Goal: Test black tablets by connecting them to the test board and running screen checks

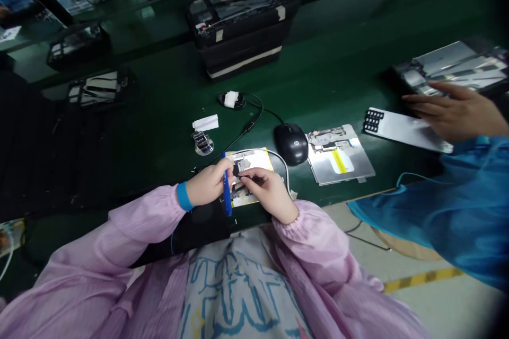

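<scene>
My left hand [204, 185], with a blue band on the wrist, is closed around a slim blue pen-like tool [227, 198] that stands nearly upright in the picture. My right hand [274, 196] faces it, thumb and forefinger pinched together; a small dark piece seems to be at the fingertips, too small to name. Beneath both hands lies a flat panel [260, 159] with yellow edges and electronic parts, partly covered by the fingers. A white cable [284, 161] curves around its right side.
A black mouse [292, 144] and a second metal-backed panel [345, 164] lie to the right. A co-worker's hand [457, 111] rests over a white strip [401, 126] with small black pieces. Black trays [242, 50] are stacked behind. Left are a small round disc [204, 145] and coiled cable [238, 101].
</scene>
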The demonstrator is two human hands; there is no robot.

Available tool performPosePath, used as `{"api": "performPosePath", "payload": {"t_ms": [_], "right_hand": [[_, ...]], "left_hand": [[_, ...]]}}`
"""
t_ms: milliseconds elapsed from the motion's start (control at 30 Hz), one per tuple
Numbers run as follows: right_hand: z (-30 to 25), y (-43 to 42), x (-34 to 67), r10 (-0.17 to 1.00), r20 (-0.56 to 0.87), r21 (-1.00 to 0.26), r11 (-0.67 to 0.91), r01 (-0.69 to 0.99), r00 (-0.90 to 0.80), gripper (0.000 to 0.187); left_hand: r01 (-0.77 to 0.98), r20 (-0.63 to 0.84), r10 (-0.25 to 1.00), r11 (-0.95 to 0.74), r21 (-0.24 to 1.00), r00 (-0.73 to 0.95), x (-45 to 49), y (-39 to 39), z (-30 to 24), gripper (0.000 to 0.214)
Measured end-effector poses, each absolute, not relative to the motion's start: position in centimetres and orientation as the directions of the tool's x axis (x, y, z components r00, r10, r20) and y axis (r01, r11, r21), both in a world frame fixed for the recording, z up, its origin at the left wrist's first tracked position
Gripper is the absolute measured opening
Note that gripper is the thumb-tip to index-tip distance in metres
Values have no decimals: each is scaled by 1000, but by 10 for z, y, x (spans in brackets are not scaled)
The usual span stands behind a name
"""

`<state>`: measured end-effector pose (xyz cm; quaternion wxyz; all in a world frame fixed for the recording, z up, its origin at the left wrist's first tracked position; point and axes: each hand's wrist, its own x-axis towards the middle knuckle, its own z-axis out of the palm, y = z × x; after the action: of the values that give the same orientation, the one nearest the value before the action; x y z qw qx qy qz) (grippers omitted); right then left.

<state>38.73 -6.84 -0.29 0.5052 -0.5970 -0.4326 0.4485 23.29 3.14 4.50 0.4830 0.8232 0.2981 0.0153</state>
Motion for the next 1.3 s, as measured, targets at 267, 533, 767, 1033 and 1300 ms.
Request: {"api": "performPosePath", "payload": {"t_ms": [267, 533, 767, 1033, 1300], "right_hand": [[-14, -70, 380, 975, 80, -959, 18, 283, 207, 16], [-16, -76, 382, 970, 229, -865, 168, 473, 76, 16], [-15, -76, 382, 970, 235, -852, 171, 494, 69, 16], [-16, -77, 380, 961, 273, -795, 205, 571, 36, 18], [-17, -76, 380, 953, 302, -746, 236, 623, 0, 16]], "left_hand": [[557, -374, 580, -172, 812, 724, 219, 42, 47, 16], [444, -289, 636, -94, 891, 715, 241, 38, 48, 23], [537, -279, 612, -287, 793, 740, 228, 44, 55, 14], [712, -270, 703, -464, 526, 658, 234, 34, 44, 16], [813, -226, 795, -484, 324, 564, 238, 22, 33, 14]]}}
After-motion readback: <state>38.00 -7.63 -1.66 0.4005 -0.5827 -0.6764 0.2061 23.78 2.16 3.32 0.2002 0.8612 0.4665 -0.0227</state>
